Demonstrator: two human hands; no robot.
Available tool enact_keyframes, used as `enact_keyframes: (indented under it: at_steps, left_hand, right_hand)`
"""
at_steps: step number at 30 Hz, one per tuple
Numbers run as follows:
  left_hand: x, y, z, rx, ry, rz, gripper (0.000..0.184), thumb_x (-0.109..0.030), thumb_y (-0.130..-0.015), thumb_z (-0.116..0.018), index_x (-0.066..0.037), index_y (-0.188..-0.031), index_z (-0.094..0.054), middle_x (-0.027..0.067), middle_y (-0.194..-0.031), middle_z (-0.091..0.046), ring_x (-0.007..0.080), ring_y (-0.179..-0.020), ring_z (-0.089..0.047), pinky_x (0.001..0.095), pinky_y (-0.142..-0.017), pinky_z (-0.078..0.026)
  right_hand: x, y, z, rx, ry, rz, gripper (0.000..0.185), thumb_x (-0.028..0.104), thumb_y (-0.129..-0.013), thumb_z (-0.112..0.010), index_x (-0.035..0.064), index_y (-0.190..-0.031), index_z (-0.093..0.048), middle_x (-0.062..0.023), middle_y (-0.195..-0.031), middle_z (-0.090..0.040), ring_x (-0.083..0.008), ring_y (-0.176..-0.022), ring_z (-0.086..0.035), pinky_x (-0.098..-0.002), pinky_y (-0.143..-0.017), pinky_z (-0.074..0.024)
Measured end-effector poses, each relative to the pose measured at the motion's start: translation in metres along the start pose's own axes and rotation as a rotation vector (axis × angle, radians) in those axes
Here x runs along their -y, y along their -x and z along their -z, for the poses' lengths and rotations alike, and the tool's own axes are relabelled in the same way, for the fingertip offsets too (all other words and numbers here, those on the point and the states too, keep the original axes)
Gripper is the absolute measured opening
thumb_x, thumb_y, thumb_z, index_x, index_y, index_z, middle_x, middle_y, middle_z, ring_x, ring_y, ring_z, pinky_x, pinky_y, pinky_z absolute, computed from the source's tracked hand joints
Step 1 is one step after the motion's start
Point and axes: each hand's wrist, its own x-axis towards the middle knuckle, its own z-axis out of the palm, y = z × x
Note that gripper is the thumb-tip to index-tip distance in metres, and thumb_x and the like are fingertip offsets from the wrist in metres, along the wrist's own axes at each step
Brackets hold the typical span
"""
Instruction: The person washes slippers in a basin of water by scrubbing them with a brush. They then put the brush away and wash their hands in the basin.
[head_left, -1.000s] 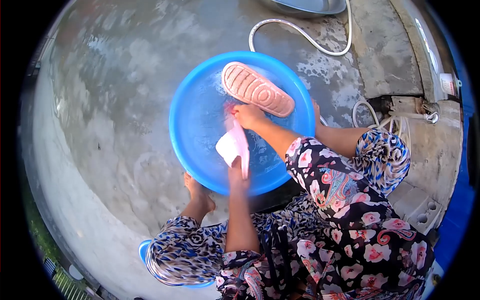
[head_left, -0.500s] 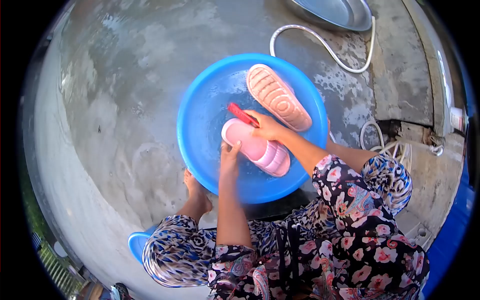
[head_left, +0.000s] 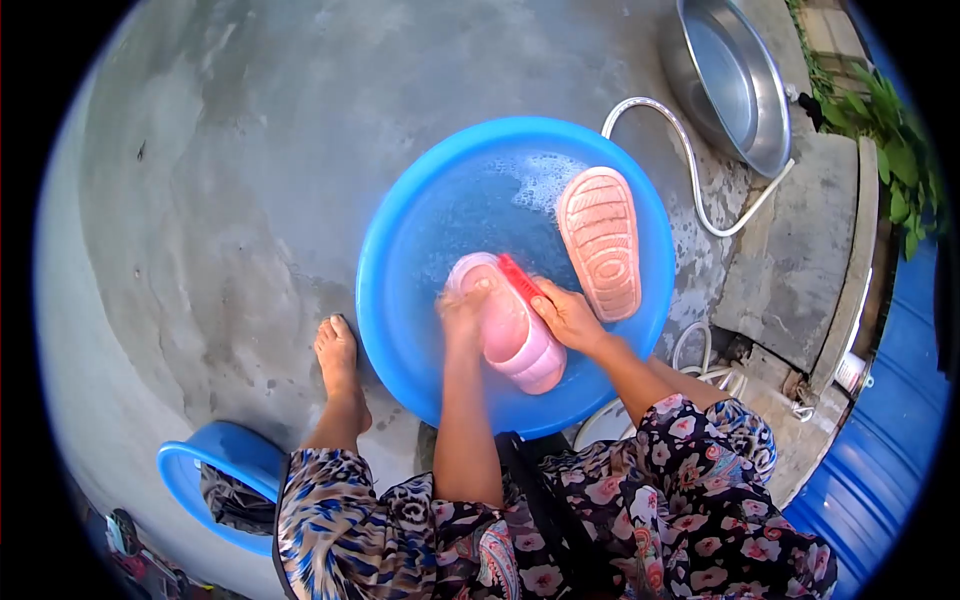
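A pink slide slipper [head_left: 514, 328] is held upright side up over the soapy water in a blue basin [head_left: 372, 270]. My left hand [head_left: 462, 308], slightly blurred, grips its toe-less end at the left edge, thumb over the footbed. In my right hand [head_left: 568, 314] is a red scrubbing brush [head_left: 517, 276], lying against the slipper's right edge. The bristles are hard to make out. To the right, the other slipper [head_left: 602, 243] rests sole up, leaning toward the basin's right wall.
A metal basin [head_left: 738, 90] stands at the upper right, with a pale hose [head_left: 690, 165] curving beside it. At the lower left is a blue tub [head_left: 185, 465] containing dark cloth. Bare feet flank the basin on wet concrete [head_left: 240, 200]. A raised ledge [head_left: 785, 270] runs along the right.
The view has turned, shifting the scene. The brush has moved from above the slipper to its right edge. My left hand remains on the slipper, now higher up its side.
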Motion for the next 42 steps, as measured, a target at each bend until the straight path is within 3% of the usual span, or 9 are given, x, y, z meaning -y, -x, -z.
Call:
enact_keyframes:
  at_steps: [4,8,11,16,20,23,29,34,42]
  left_hand:
    - [-0.047,0.01,-0.015,-0.053,-0.007,-0.082,0.033,-0.003,-0.077,-0.068,0.002,-0.107,-0.059,0.0081,-0.095,-0.063,0.0152,-0.083,-0.059,0.0278,-0.074,-0.05]
    - [-0.022,0.012,-0.021,-0.013,0.086,-0.002,0.029,-0.002,-0.079,-0.065,0.001,-0.107,-0.059,0.0081,-0.096,-0.063,0.0151,-0.083,-0.06,0.0283,-0.075,-0.049]
    - [-0.005,0.0,-0.013,-0.118,-0.003,-0.256,0.026,0.003,-0.079,-0.061,0.001,-0.105,-0.06,0.0078,-0.096,-0.064,0.0147,-0.083,-0.061,0.0271,-0.074,-0.05]
    - [-0.017,0.017,-0.019,-0.057,0.087,-0.108,0.024,0.003,-0.08,-0.059,0.001,-0.104,-0.06,0.0065,-0.094,-0.065,0.0133,-0.082,-0.061,0.0266,-0.075,-0.05]
    - [-0.002,0.019,-0.021,0.029,-0.079,-0.195,0.022,0.001,-0.081,-0.059,0.0,-0.103,-0.061,0.0064,-0.092,-0.066,0.0136,-0.081,-0.061,0.0276,-0.071,-0.049]
    - [-0.01,0.016,-0.009,0.009,-0.188,-0.252,0.023,0.003,-0.08,-0.057,0.0,-0.103,-0.061,0.0055,-0.093,-0.065,0.0123,-0.083,-0.06,0.0271,-0.072,-0.048]
    - [0.002,0.011,-0.014,0.075,-0.149,-0.244,0.028,0.008,-0.078,-0.056,0.001,-0.105,-0.06,0.0059,-0.096,-0.064,0.0135,-0.083,-0.061,0.026,-0.073,-0.049]
    - [-0.005,0.017,-0.026,-0.003,-0.327,-0.381,0.017,0.0,-0.079,-0.059,-0.004,-0.094,-0.065,0.0073,-0.087,-0.067,0.0134,-0.085,-0.061,0.0282,-0.075,-0.047]
    - [-0.017,0.017,-0.018,-0.042,-0.164,-0.305,0.019,0.004,-0.077,-0.057,-0.002,-0.094,-0.063,0.0058,-0.086,-0.066,0.0122,-0.08,-0.06,0.0264,-0.074,-0.047]
  right_hand:
    - [0.021,-0.037,-0.016,-0.009,0.1,0.044,0.036,0.022,-0.091,-0.052,0.0089,-0.124,-0.051,-0.0196,-0.103,-0.06,-0.0398,-0.09,-0.058,-0.0441,-0.071,-0.0483]
    - [0.046,-0.064,-0.011,-0.06,0.354,0.142,0.041,0.02,-0.09,-0.055,0.0068,-0.128,-0.049,-0.02,-0.11,-0.059,-0.0393,-0.097,-0.058,-0.0365,-0.081,-0.0484]
    - [0.031,-0.048,-0.005,0.018,0.12,0.125,0.04,0.014,-0.09,-0.054,0.0038,-0.129,-0.048,-0.0198,-0.116,-0.059,-0.0338,-0.103,-0.06,-0.033,-0.087,-0.0467]
    - [0.002,-0.005,0.009,0.028,0.047,-0.001,0.039,0.018,-0.09,-0.054,-0.0009,-0.124,-0.051,-0.0192,-0.124,-0.055,-0.0289,-0.112,-0.056,-0.0351,-0.095,-0.0431]
    - [0.044,-0.051,-0.006,-0.039,0.054,0.198,0.039,0.02,-0.089,-0.056,0.0066,-0.126,-0.053,-0.0187,-0.117,-0.059,-0.0326,-0.105,-0.059,-0.0366,-0.089,-0.047]
    - [0.065,-0.071,0.011,0.301,0.368,0.218,0.04,0.031,-0.087,-0.057,0.0175,-0.125,-0.055,-0.0147,-0.104,-0.064,-0.0347,-0.088,-0.062,-0.041,-0.074,-0.0496]
    - [0.031,-0.054,0.072,0.284,0.258,-0.099,0.043,0.03,-0.087,-0.06,0.0137,-0.126,-0.054,-0.0159,-0.104,-0.064,-0.0306,-0.09,-0.064,-0.0375,-0.076,-0.0493]
    - [0.051,-0.067,0.038,0.316,0.297,0.217,0.042,0.032,-0.087,-0.058,0.0179,-0.126,-0.054,-0.0141,-0.11,-0.063,-0.0335,-0.091,-0.062,-0.0393,-0.077,-0.0503]
    - [0.009,-0.06,0.062,0.317,0.403,-0.083,0.042,0.029,-0.087,-0.061,0.0201,-0.127,-0.053,-0.0165,-0.102,-0.063,-0.0277,-0.086,-0.064,-0.0321,-0.072,-0.049]
